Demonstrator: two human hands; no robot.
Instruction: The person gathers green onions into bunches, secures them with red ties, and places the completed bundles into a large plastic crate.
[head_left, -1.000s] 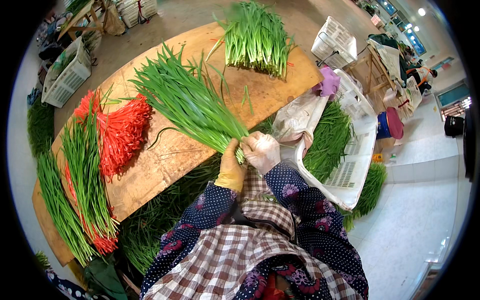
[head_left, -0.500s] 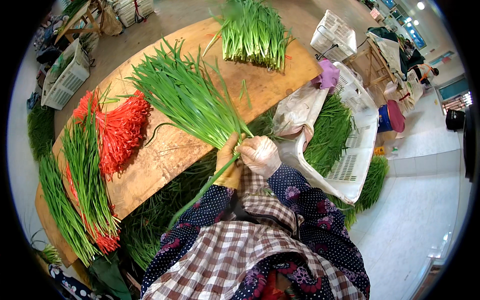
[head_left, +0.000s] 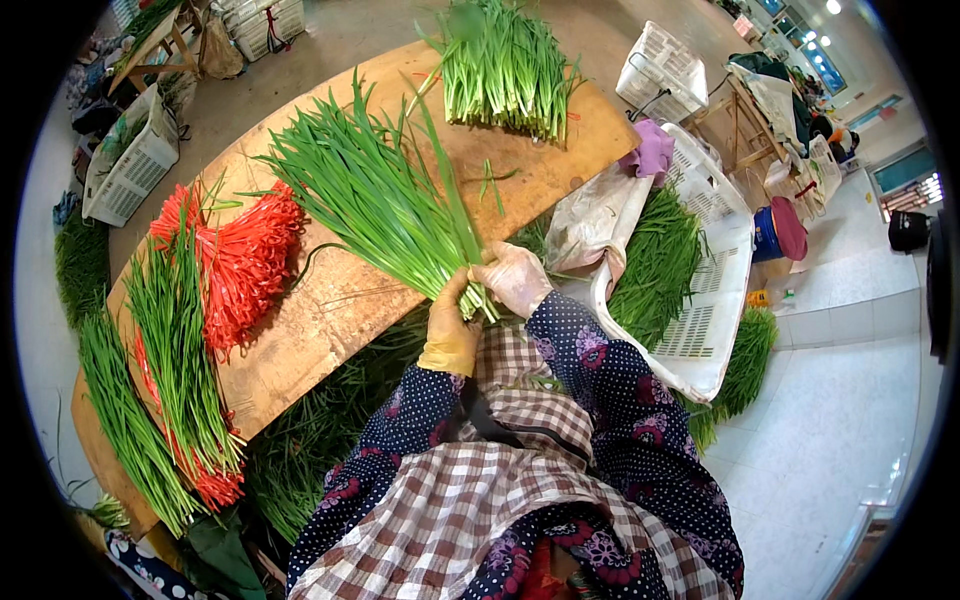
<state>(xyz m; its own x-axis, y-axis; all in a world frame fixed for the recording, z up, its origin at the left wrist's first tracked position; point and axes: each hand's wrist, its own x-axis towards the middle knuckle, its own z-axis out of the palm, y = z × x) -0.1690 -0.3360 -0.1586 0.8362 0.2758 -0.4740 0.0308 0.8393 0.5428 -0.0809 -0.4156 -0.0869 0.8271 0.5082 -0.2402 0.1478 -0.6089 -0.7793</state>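
A loose bundle of garlic chives [head_left: 375, 195] fans out over the wooden board, its pale cut ends toward me. My left hand [head_left: 450, 325], in a yellowish glove, is closed around it near those ends. At the bundle's right side my right hand [head_left: 515, 280], in a pale glove, has its fingers bent together against the stems. Whether it pinches a single stem is hidden. One broad green blade stands up along the bundle's right edge. Left of the bundle lies a heap of red ties [head_left: 245, 265], with bunches of chives [head_left: 175, 340] beside and over it.
The curved wooden board [head_left: 330, 320] spans the space before me. A stack of chive bunches [head_left: 505, 75] sits at its far end. To the right stands a white crate [head_left: 710, 290] with loose chives and a cloth [head_left: 595, 215] over its edge. More greens lie beneath the board.
The long green stem that hung down over my left forearm is gone from there. A broad blade now stands along the bundle's right side. My right hand has moved slightly up and right.
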